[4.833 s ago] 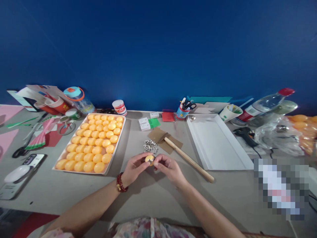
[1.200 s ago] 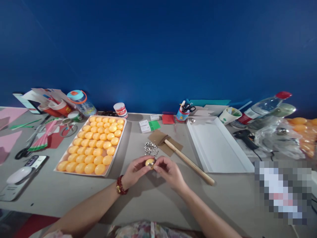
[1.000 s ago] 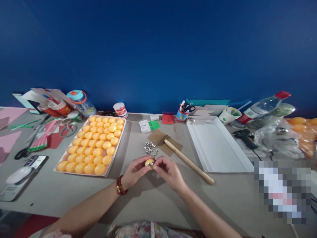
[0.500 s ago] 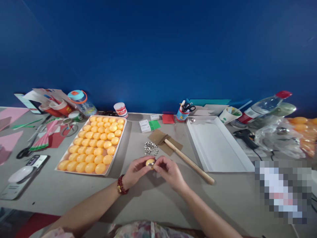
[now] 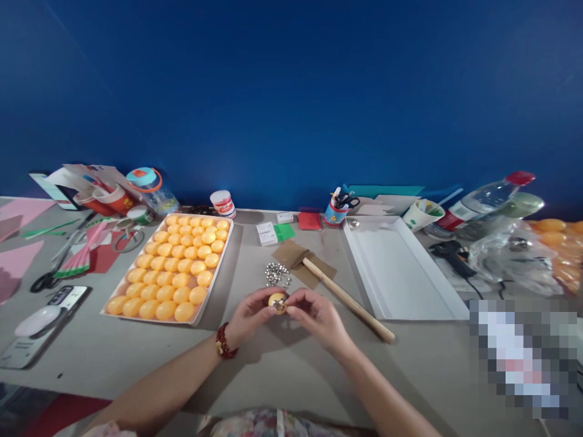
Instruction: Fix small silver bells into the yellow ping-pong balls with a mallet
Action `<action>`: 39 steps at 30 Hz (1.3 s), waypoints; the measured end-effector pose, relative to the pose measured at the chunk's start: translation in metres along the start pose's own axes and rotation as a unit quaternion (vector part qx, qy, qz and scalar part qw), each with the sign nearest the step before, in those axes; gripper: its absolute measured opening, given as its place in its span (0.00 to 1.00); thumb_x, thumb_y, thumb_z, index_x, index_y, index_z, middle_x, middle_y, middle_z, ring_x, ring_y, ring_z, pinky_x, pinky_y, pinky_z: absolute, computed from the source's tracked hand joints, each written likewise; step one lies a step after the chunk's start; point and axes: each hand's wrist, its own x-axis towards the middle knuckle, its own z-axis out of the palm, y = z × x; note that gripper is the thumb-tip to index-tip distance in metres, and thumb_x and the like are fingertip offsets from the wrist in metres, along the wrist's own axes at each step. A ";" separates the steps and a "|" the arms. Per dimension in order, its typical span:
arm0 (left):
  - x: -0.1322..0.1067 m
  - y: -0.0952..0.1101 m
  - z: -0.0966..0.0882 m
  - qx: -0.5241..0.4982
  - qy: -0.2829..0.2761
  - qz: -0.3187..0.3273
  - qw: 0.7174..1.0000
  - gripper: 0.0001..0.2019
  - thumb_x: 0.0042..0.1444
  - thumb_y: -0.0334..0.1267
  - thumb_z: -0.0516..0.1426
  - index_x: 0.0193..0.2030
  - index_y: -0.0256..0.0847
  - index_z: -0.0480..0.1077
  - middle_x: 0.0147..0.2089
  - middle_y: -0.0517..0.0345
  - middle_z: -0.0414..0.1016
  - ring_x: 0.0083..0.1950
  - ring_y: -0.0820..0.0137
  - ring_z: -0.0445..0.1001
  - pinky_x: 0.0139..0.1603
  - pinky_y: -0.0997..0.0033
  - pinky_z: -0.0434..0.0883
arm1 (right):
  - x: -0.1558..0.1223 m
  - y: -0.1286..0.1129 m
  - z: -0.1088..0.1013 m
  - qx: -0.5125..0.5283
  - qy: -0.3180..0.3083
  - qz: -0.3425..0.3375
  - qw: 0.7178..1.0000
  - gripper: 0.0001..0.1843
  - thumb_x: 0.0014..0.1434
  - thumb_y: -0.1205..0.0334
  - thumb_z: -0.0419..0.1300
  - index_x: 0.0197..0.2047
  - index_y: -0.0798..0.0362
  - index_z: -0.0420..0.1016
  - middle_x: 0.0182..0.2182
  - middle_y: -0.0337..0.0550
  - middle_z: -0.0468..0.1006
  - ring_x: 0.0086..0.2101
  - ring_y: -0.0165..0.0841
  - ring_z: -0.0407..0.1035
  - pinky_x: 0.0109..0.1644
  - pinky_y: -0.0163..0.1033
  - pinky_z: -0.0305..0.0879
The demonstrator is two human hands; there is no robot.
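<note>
Between fingertips [image 5: 271, 312], ball [image 5: 274, 298], silver side [image 5: 279, 304] nearward

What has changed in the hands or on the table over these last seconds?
Very little: the fingers of the right hand seem to have eased slightly rightward at the yellow ball, and the whole view has shifted a bit. Nothing was visibly picked up or let go. The left hand still holds the ball; the silver bits, hammer and white tray look unmoved.
</note>
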 end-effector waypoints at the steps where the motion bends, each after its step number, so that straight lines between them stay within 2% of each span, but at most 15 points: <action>1: 0.000 0.000 -0.001 -0.011 -0.005 0.004 1.000 0.19 0.55 0.41 0.64 0.53 0.41 0.75 0.52 0.47 0.79 0.50 0.60 0.76 0.52 0.61 0.73 | 0.001 0.000 -0.005 -0.017 0.006 -0.008 1.000 0.14 0.61 0.51 0.61 0.41 0.53 0.74 0.34 0.44 0.79 0.33 0.35 0.73 0.36 0.37 0.70; 4: 0.001 0.001 -0.002 -0.038 -0.021 0.013 0.999 0.17 0.58 0.41 0.62 0.53 0.41 0.73 0.52 0.46 0.78 0.50 0.61 0.76 0.52 0.60 0.73 | 0.007 0.001 -0.028 -0.164 0.078 -0.047 0.982 0.12 0.64 0.53 0.56 0.43 0.53 0.74 0.36 0.45 0.78 0.33 0.36 0.73 0.38 0.39 0.70; 5: 0.001 0.003 -0.003 -0.044 -0.021 0.017 0.999 0.17 0.58 0.41 0.61 0.54 0.41 0.73 0.52 0.46 0.78 0.49 0.61 0.76 0.51 0.60 0.73 | 0.009 0.002 -0.037 -0.241 0.106 -0.061 0.963 0.11 0.64 0.55 0.56 0.43 0.53 0.74 0.37 0.46 0.78 0.34 0.37 0.73 0.40 0.40 0.69; 7: 0.001 0.005 -0.004 -0.050 -0.012 0.024 0.998 0.17 0.59 0.41 0.60 0.54 0.42 0.72 0.51 0.47 0.77 0.46 0.64 0.77 0.50 0.62 0.73 | 0.012 0.005 -0.053 -0.402 0.136 -0.067 0.903 0.11 0.62 0.58 0.58 0.46 0.53 0.73 0.42 0.50 0.77 0.40 0.42 0.73 0.45 0.45 0.68; 9: 0.003 0.008 -0.004 -0.049 -0.005 0.033 0.998 0.18 0.60 0.41 0.60 0.56 0.43 0.71 0.50 0.48 0.78 0.44 0.65 0.77 0.49 0.63 0.73 | 0.014 0.011 -0.065 -0.515 0.123 -0.056 0.847 0.13 0.60 0.61 0.61 0.48 0.53 0.72 0.45 0.52 0.76 0.44 0.46 0.71 0.48 0.47 0.66; 11: 0.004 0.009 -0.005 -0.039 0.003 0.040 0.998 0.19 0.60 0.42 0.60 0.57 0.42 0.70 0.50 0.47 0.78 0.41 0.67 0.76 0.47 0.64 0.73 | 0.014 0.018 -0.071 -0.569 0.114 -0.031 0.814 0.14 0.59 0.65 0.61 0.49 0.53 0.72 0.46 0.51 0.76 0.44 0.46 0.71 0.46 0.46 0.66; 14: 0.005 0.010 -0.005 -0.019 0.021 0.046 0.999 0.18 0.60 0.43 0.59 0.55 0.41 0.71 0.51 0.47 0.77 0.35 0.70 0.75 0.44 0.64 0.73 | 0.015 0.025 -0.073 -0.589 0.121 -0.009 0.799 0.12 0.60 0.68 0.57 0.48 0.53 0.72 0.43 0.50 0.76 0.42 0.43 0.72 0.43 0.43 0.66; 17: 0.005 0.011 -0.005 -0.016 0.036 0.038 0.999 0.16 0.60 0.42 0.60 0.54 0.41 0.72 0.53 0.48 0.76 0.37 0.69 0.75 0.45 0.64 0.73 | 0.017 0.027 -0.072 -0.583 0.130 -0.024 0.801 0.10 0.62 0.68 0.53 0.45 0.53 0.73 0.41 0.51 0.76 0.40 0.43 0.72 0.43 0.42 0.66; 19: 0.005 0.011 -0.005 -0.022 0.047 0.032 0.998 0.16 0.59 0.41 0.60 0.53 0.41 0.72 0.53 0.48 0.76 0.39 0.68 0.75 0.46 0.65 0.73 | 0.019 0.023 -0.071 -0.559 0.143 -0.041 0.815 0.11 0.63 0.67 0.50 0.44 0.53 0.72 0.42 0.51 0.75 0.40 0.41 0.73 0.44 0.42 0.66; 23: 0.007 0.012 -0.006 -0.037 0.075 0.033 0.996 0.17 0.56 0.41 0.63 0.52 0.40 0.73 0.51 0.48 0.76 0.39 0.68 0.75 0.43 0.67 0.75 | 0.016 0.005 -0.063 -0.455 0.147 -0.074 0.875 0.08 0.64 0.62 0.50 0.41 0.52 0.70 0.38 0.48 0.75 0.35 0.38 0.72 0.38 0.40 0.67; 25: 0.010 0.011 -0.006 -0.052 0.087 0.034 0.994 0.17 0.55 0.41 0.63 0.51 0.39 0.74 0.49 0.49 0.77 0.36 0.70 0.74 0.40 0.67 0.75 | 0.010 -0.006 -0.056 -0.388 0.101 -0.090 0.912 0.08 0.65 0.58 0.52 0.39 0.51 0.69 0.34 0.44 0.75 0.33 0.37 0.71 0.35 0.38 0.66; 27: 0.011 0.010 -0.006 -0.075 0.099 0.033 0.992 0.17 0.54 0.42 0.64 0.49 0.40 0.75 0.46 0.50 0.79 0.32 0.72 0.73 0.38 0.67 0.75 | 0.003 -0.014 -0.047 -0.343 0.056 -0.104 0.932 0.08 0.66 0.57 0.52 0.39 0.50 0.69 0.29 0.41 0.73 0.29 0.35 0.69 0.33 0.36 0.65; 30: 0.013 0.009 -0.006 -0.100 0.120 0.034 0.987 0.16 0.54 0.43 0.64 0.49 0.41 0.76 0.42 0.53 0.79 0.31 0.73 0.72 0.37 0.67 0.76 | -0.005 -0.019 -0.038 -0.321 0.020 -0.111 0.941 0.09 0.67 0.57 0.51 0.40 0.50 0.69 0.30 0.42 0.75 0.29 0.34 0.69 0.32 0.36 0.63; 34: 0.013 0.009 -0.007 -0.103 0.145 0.036 0.983 0.18 0.52 0.44 0.65 0.49 0.38 0.77 0.38 0.53 0.79 0.31 0.71 0.73 0.36 0.66 0.76 | -0.008 -0.017 -0.036 -0.326 0.020 -0.095 0.940 0.10 0.68 0.56 0.49 0.42 0.50 0.68 0.25 0.39 0.73 0.24 0.33 0.67 0.28 0.35 0.60; 39: 0.014 0.010 -0.009 -0.100 0.161 0.041 0.981 0.18 0.52 0.44 0.65 0.48 0.39 0.77 0.38 0.53 0.79 0.30 0.72 0.72 0.36 0.65 0.77 | -0.008 -0.018 -0.035 -0.344 0.010 -0.109 0.933 0.09 0.67 0.56 0.49 0.43 0.49 0.67 0.23 0.38 0.73 0.22 0.33 0.67 0.26 0.35 0.60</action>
